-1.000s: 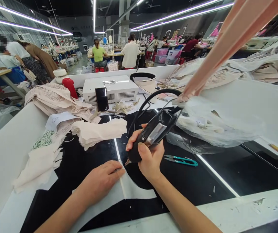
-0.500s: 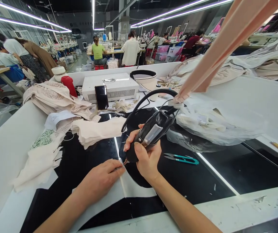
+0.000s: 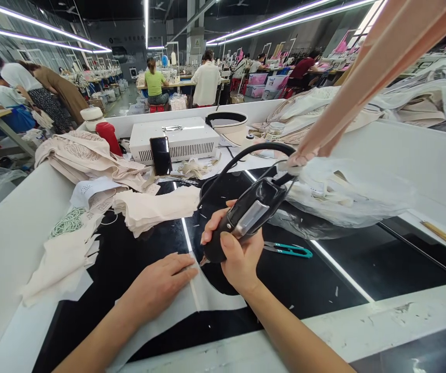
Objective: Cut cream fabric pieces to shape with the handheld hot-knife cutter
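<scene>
My right hand (image 3: 242,256) is wrapped round a black corded handheld tool (image 3: 260,199) with a silver plate on its side. The tool tilts down to the left, its small tip just above or at the edge of a pale fabric piece (image 3: 223,302); I cannot tell if they touch. My left hand (image 3: 164,282) lies with outstretched fingers on this fabric, close to the tip. Teal thread snips (image 3: 291,250) rest to the right of my right hand. A peach cloth strip (image 3: 332,114) is tied at the tool's cord end and runs up out of view.
Stacked pale fabric pieces (image 3: 161,207) lie left of the tool. Behind stand a phone (image 3: 161,156), a white vented box (image 3: 176,140) and a red bottle (image 3: 108,137). A clear plastic bag (image 3: 359,202) sits at right. White side walls edge the black tabletop (image 3: 277,285). Several people work beyond.
The tool and my right hand have shifted slightly to the right, away from my left fingers. My left hand stays on the fabric. The whole view has moved a little.
</scene>
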{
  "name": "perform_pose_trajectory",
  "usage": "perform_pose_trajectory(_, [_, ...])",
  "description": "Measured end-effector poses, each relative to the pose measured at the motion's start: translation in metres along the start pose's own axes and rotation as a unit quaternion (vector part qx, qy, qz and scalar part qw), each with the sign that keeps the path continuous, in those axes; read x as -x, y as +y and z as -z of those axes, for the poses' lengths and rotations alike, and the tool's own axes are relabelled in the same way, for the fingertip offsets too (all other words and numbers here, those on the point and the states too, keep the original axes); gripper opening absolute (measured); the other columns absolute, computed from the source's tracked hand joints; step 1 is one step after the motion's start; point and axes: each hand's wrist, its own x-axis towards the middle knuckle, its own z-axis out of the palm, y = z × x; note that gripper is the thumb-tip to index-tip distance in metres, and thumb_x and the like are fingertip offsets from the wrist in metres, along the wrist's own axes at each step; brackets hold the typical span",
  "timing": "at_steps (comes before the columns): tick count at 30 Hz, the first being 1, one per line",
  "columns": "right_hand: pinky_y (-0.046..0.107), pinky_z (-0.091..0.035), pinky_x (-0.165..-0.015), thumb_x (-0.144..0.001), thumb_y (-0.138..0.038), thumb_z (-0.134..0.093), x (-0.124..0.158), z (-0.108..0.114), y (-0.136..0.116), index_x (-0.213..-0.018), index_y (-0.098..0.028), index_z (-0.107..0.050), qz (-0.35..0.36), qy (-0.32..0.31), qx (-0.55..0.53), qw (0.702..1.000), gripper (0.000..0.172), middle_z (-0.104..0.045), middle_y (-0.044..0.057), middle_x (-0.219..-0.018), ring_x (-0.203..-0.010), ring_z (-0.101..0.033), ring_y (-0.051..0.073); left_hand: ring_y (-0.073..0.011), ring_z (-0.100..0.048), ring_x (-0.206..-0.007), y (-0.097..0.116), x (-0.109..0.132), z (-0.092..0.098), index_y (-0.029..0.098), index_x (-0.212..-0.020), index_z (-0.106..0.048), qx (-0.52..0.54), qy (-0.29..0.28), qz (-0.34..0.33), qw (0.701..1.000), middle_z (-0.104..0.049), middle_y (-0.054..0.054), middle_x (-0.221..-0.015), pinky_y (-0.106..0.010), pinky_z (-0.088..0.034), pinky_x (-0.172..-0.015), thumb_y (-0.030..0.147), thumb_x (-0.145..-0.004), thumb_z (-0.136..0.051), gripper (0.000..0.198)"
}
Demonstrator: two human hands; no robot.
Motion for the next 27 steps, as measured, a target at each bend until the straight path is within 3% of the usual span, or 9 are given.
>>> perform_pose_trajectory(14, [0.026,-0.053,-0.052,-0.085,-0.040,-0.078,0.0030,-0.0028,-0.0010,-0.109,-0.028,-0.054,-0.019,0.008,0.017,1.000,0.036,-0.065,-0.005,-0.081,-0.056,-0.060,0.011,-0.0231,-0.066,-0.118,-0.0018,-0.0015,0.0018,0.018,-0.122,-0.060,0.001,0.019,-0.014,1.000,-0.067,-0.009,-0.130,-0.037,-0.059,-0.098,0.009,-0.102,-0.047,0.026])
perform_pose_trajectory(22, [0.024,-0.052,-0.053,-0.089,-0.037,-0.076,0.0050,-0.0015,-0.0038,-0.106,-0.027,-0.056,-0.011,0.005,0.021,1.000,0.028,-0.066,-0.004,-0.082,-0.057,-0.061,0.010,-0.0230,-0.067,-0.118,-0.0019,-0.0017,0.0040,0.019,-0.122,-0.061,0.003,0.018,-0.015,1.000,-0.068,-0.009,-0.131,-0.037,-0.059,-0.098,0.009,-0.101,-0.049,0.026])
perform_pose_trajectory(27, [0.026,-0.054,-0.053,-0.086,-0.039,-0.078,0.0073,0.0006,-0.0071,-0.112,-0.027,-0.056,-0.008,0.012,0.022,1.000,0.035,-0.065,-0.004,-0.082,-0.057,-0.061,0.011,-0.0237,-0.065,-0.120,-0.0033,-0.0004,0.0034,0.018,-0.122,-0.061,0.013,0.016,-0.017,1.000,-0.066,-0.010,-0.132,-0.039,-0.058,-0.101,0.008,-0.101,-0.048,0.027])
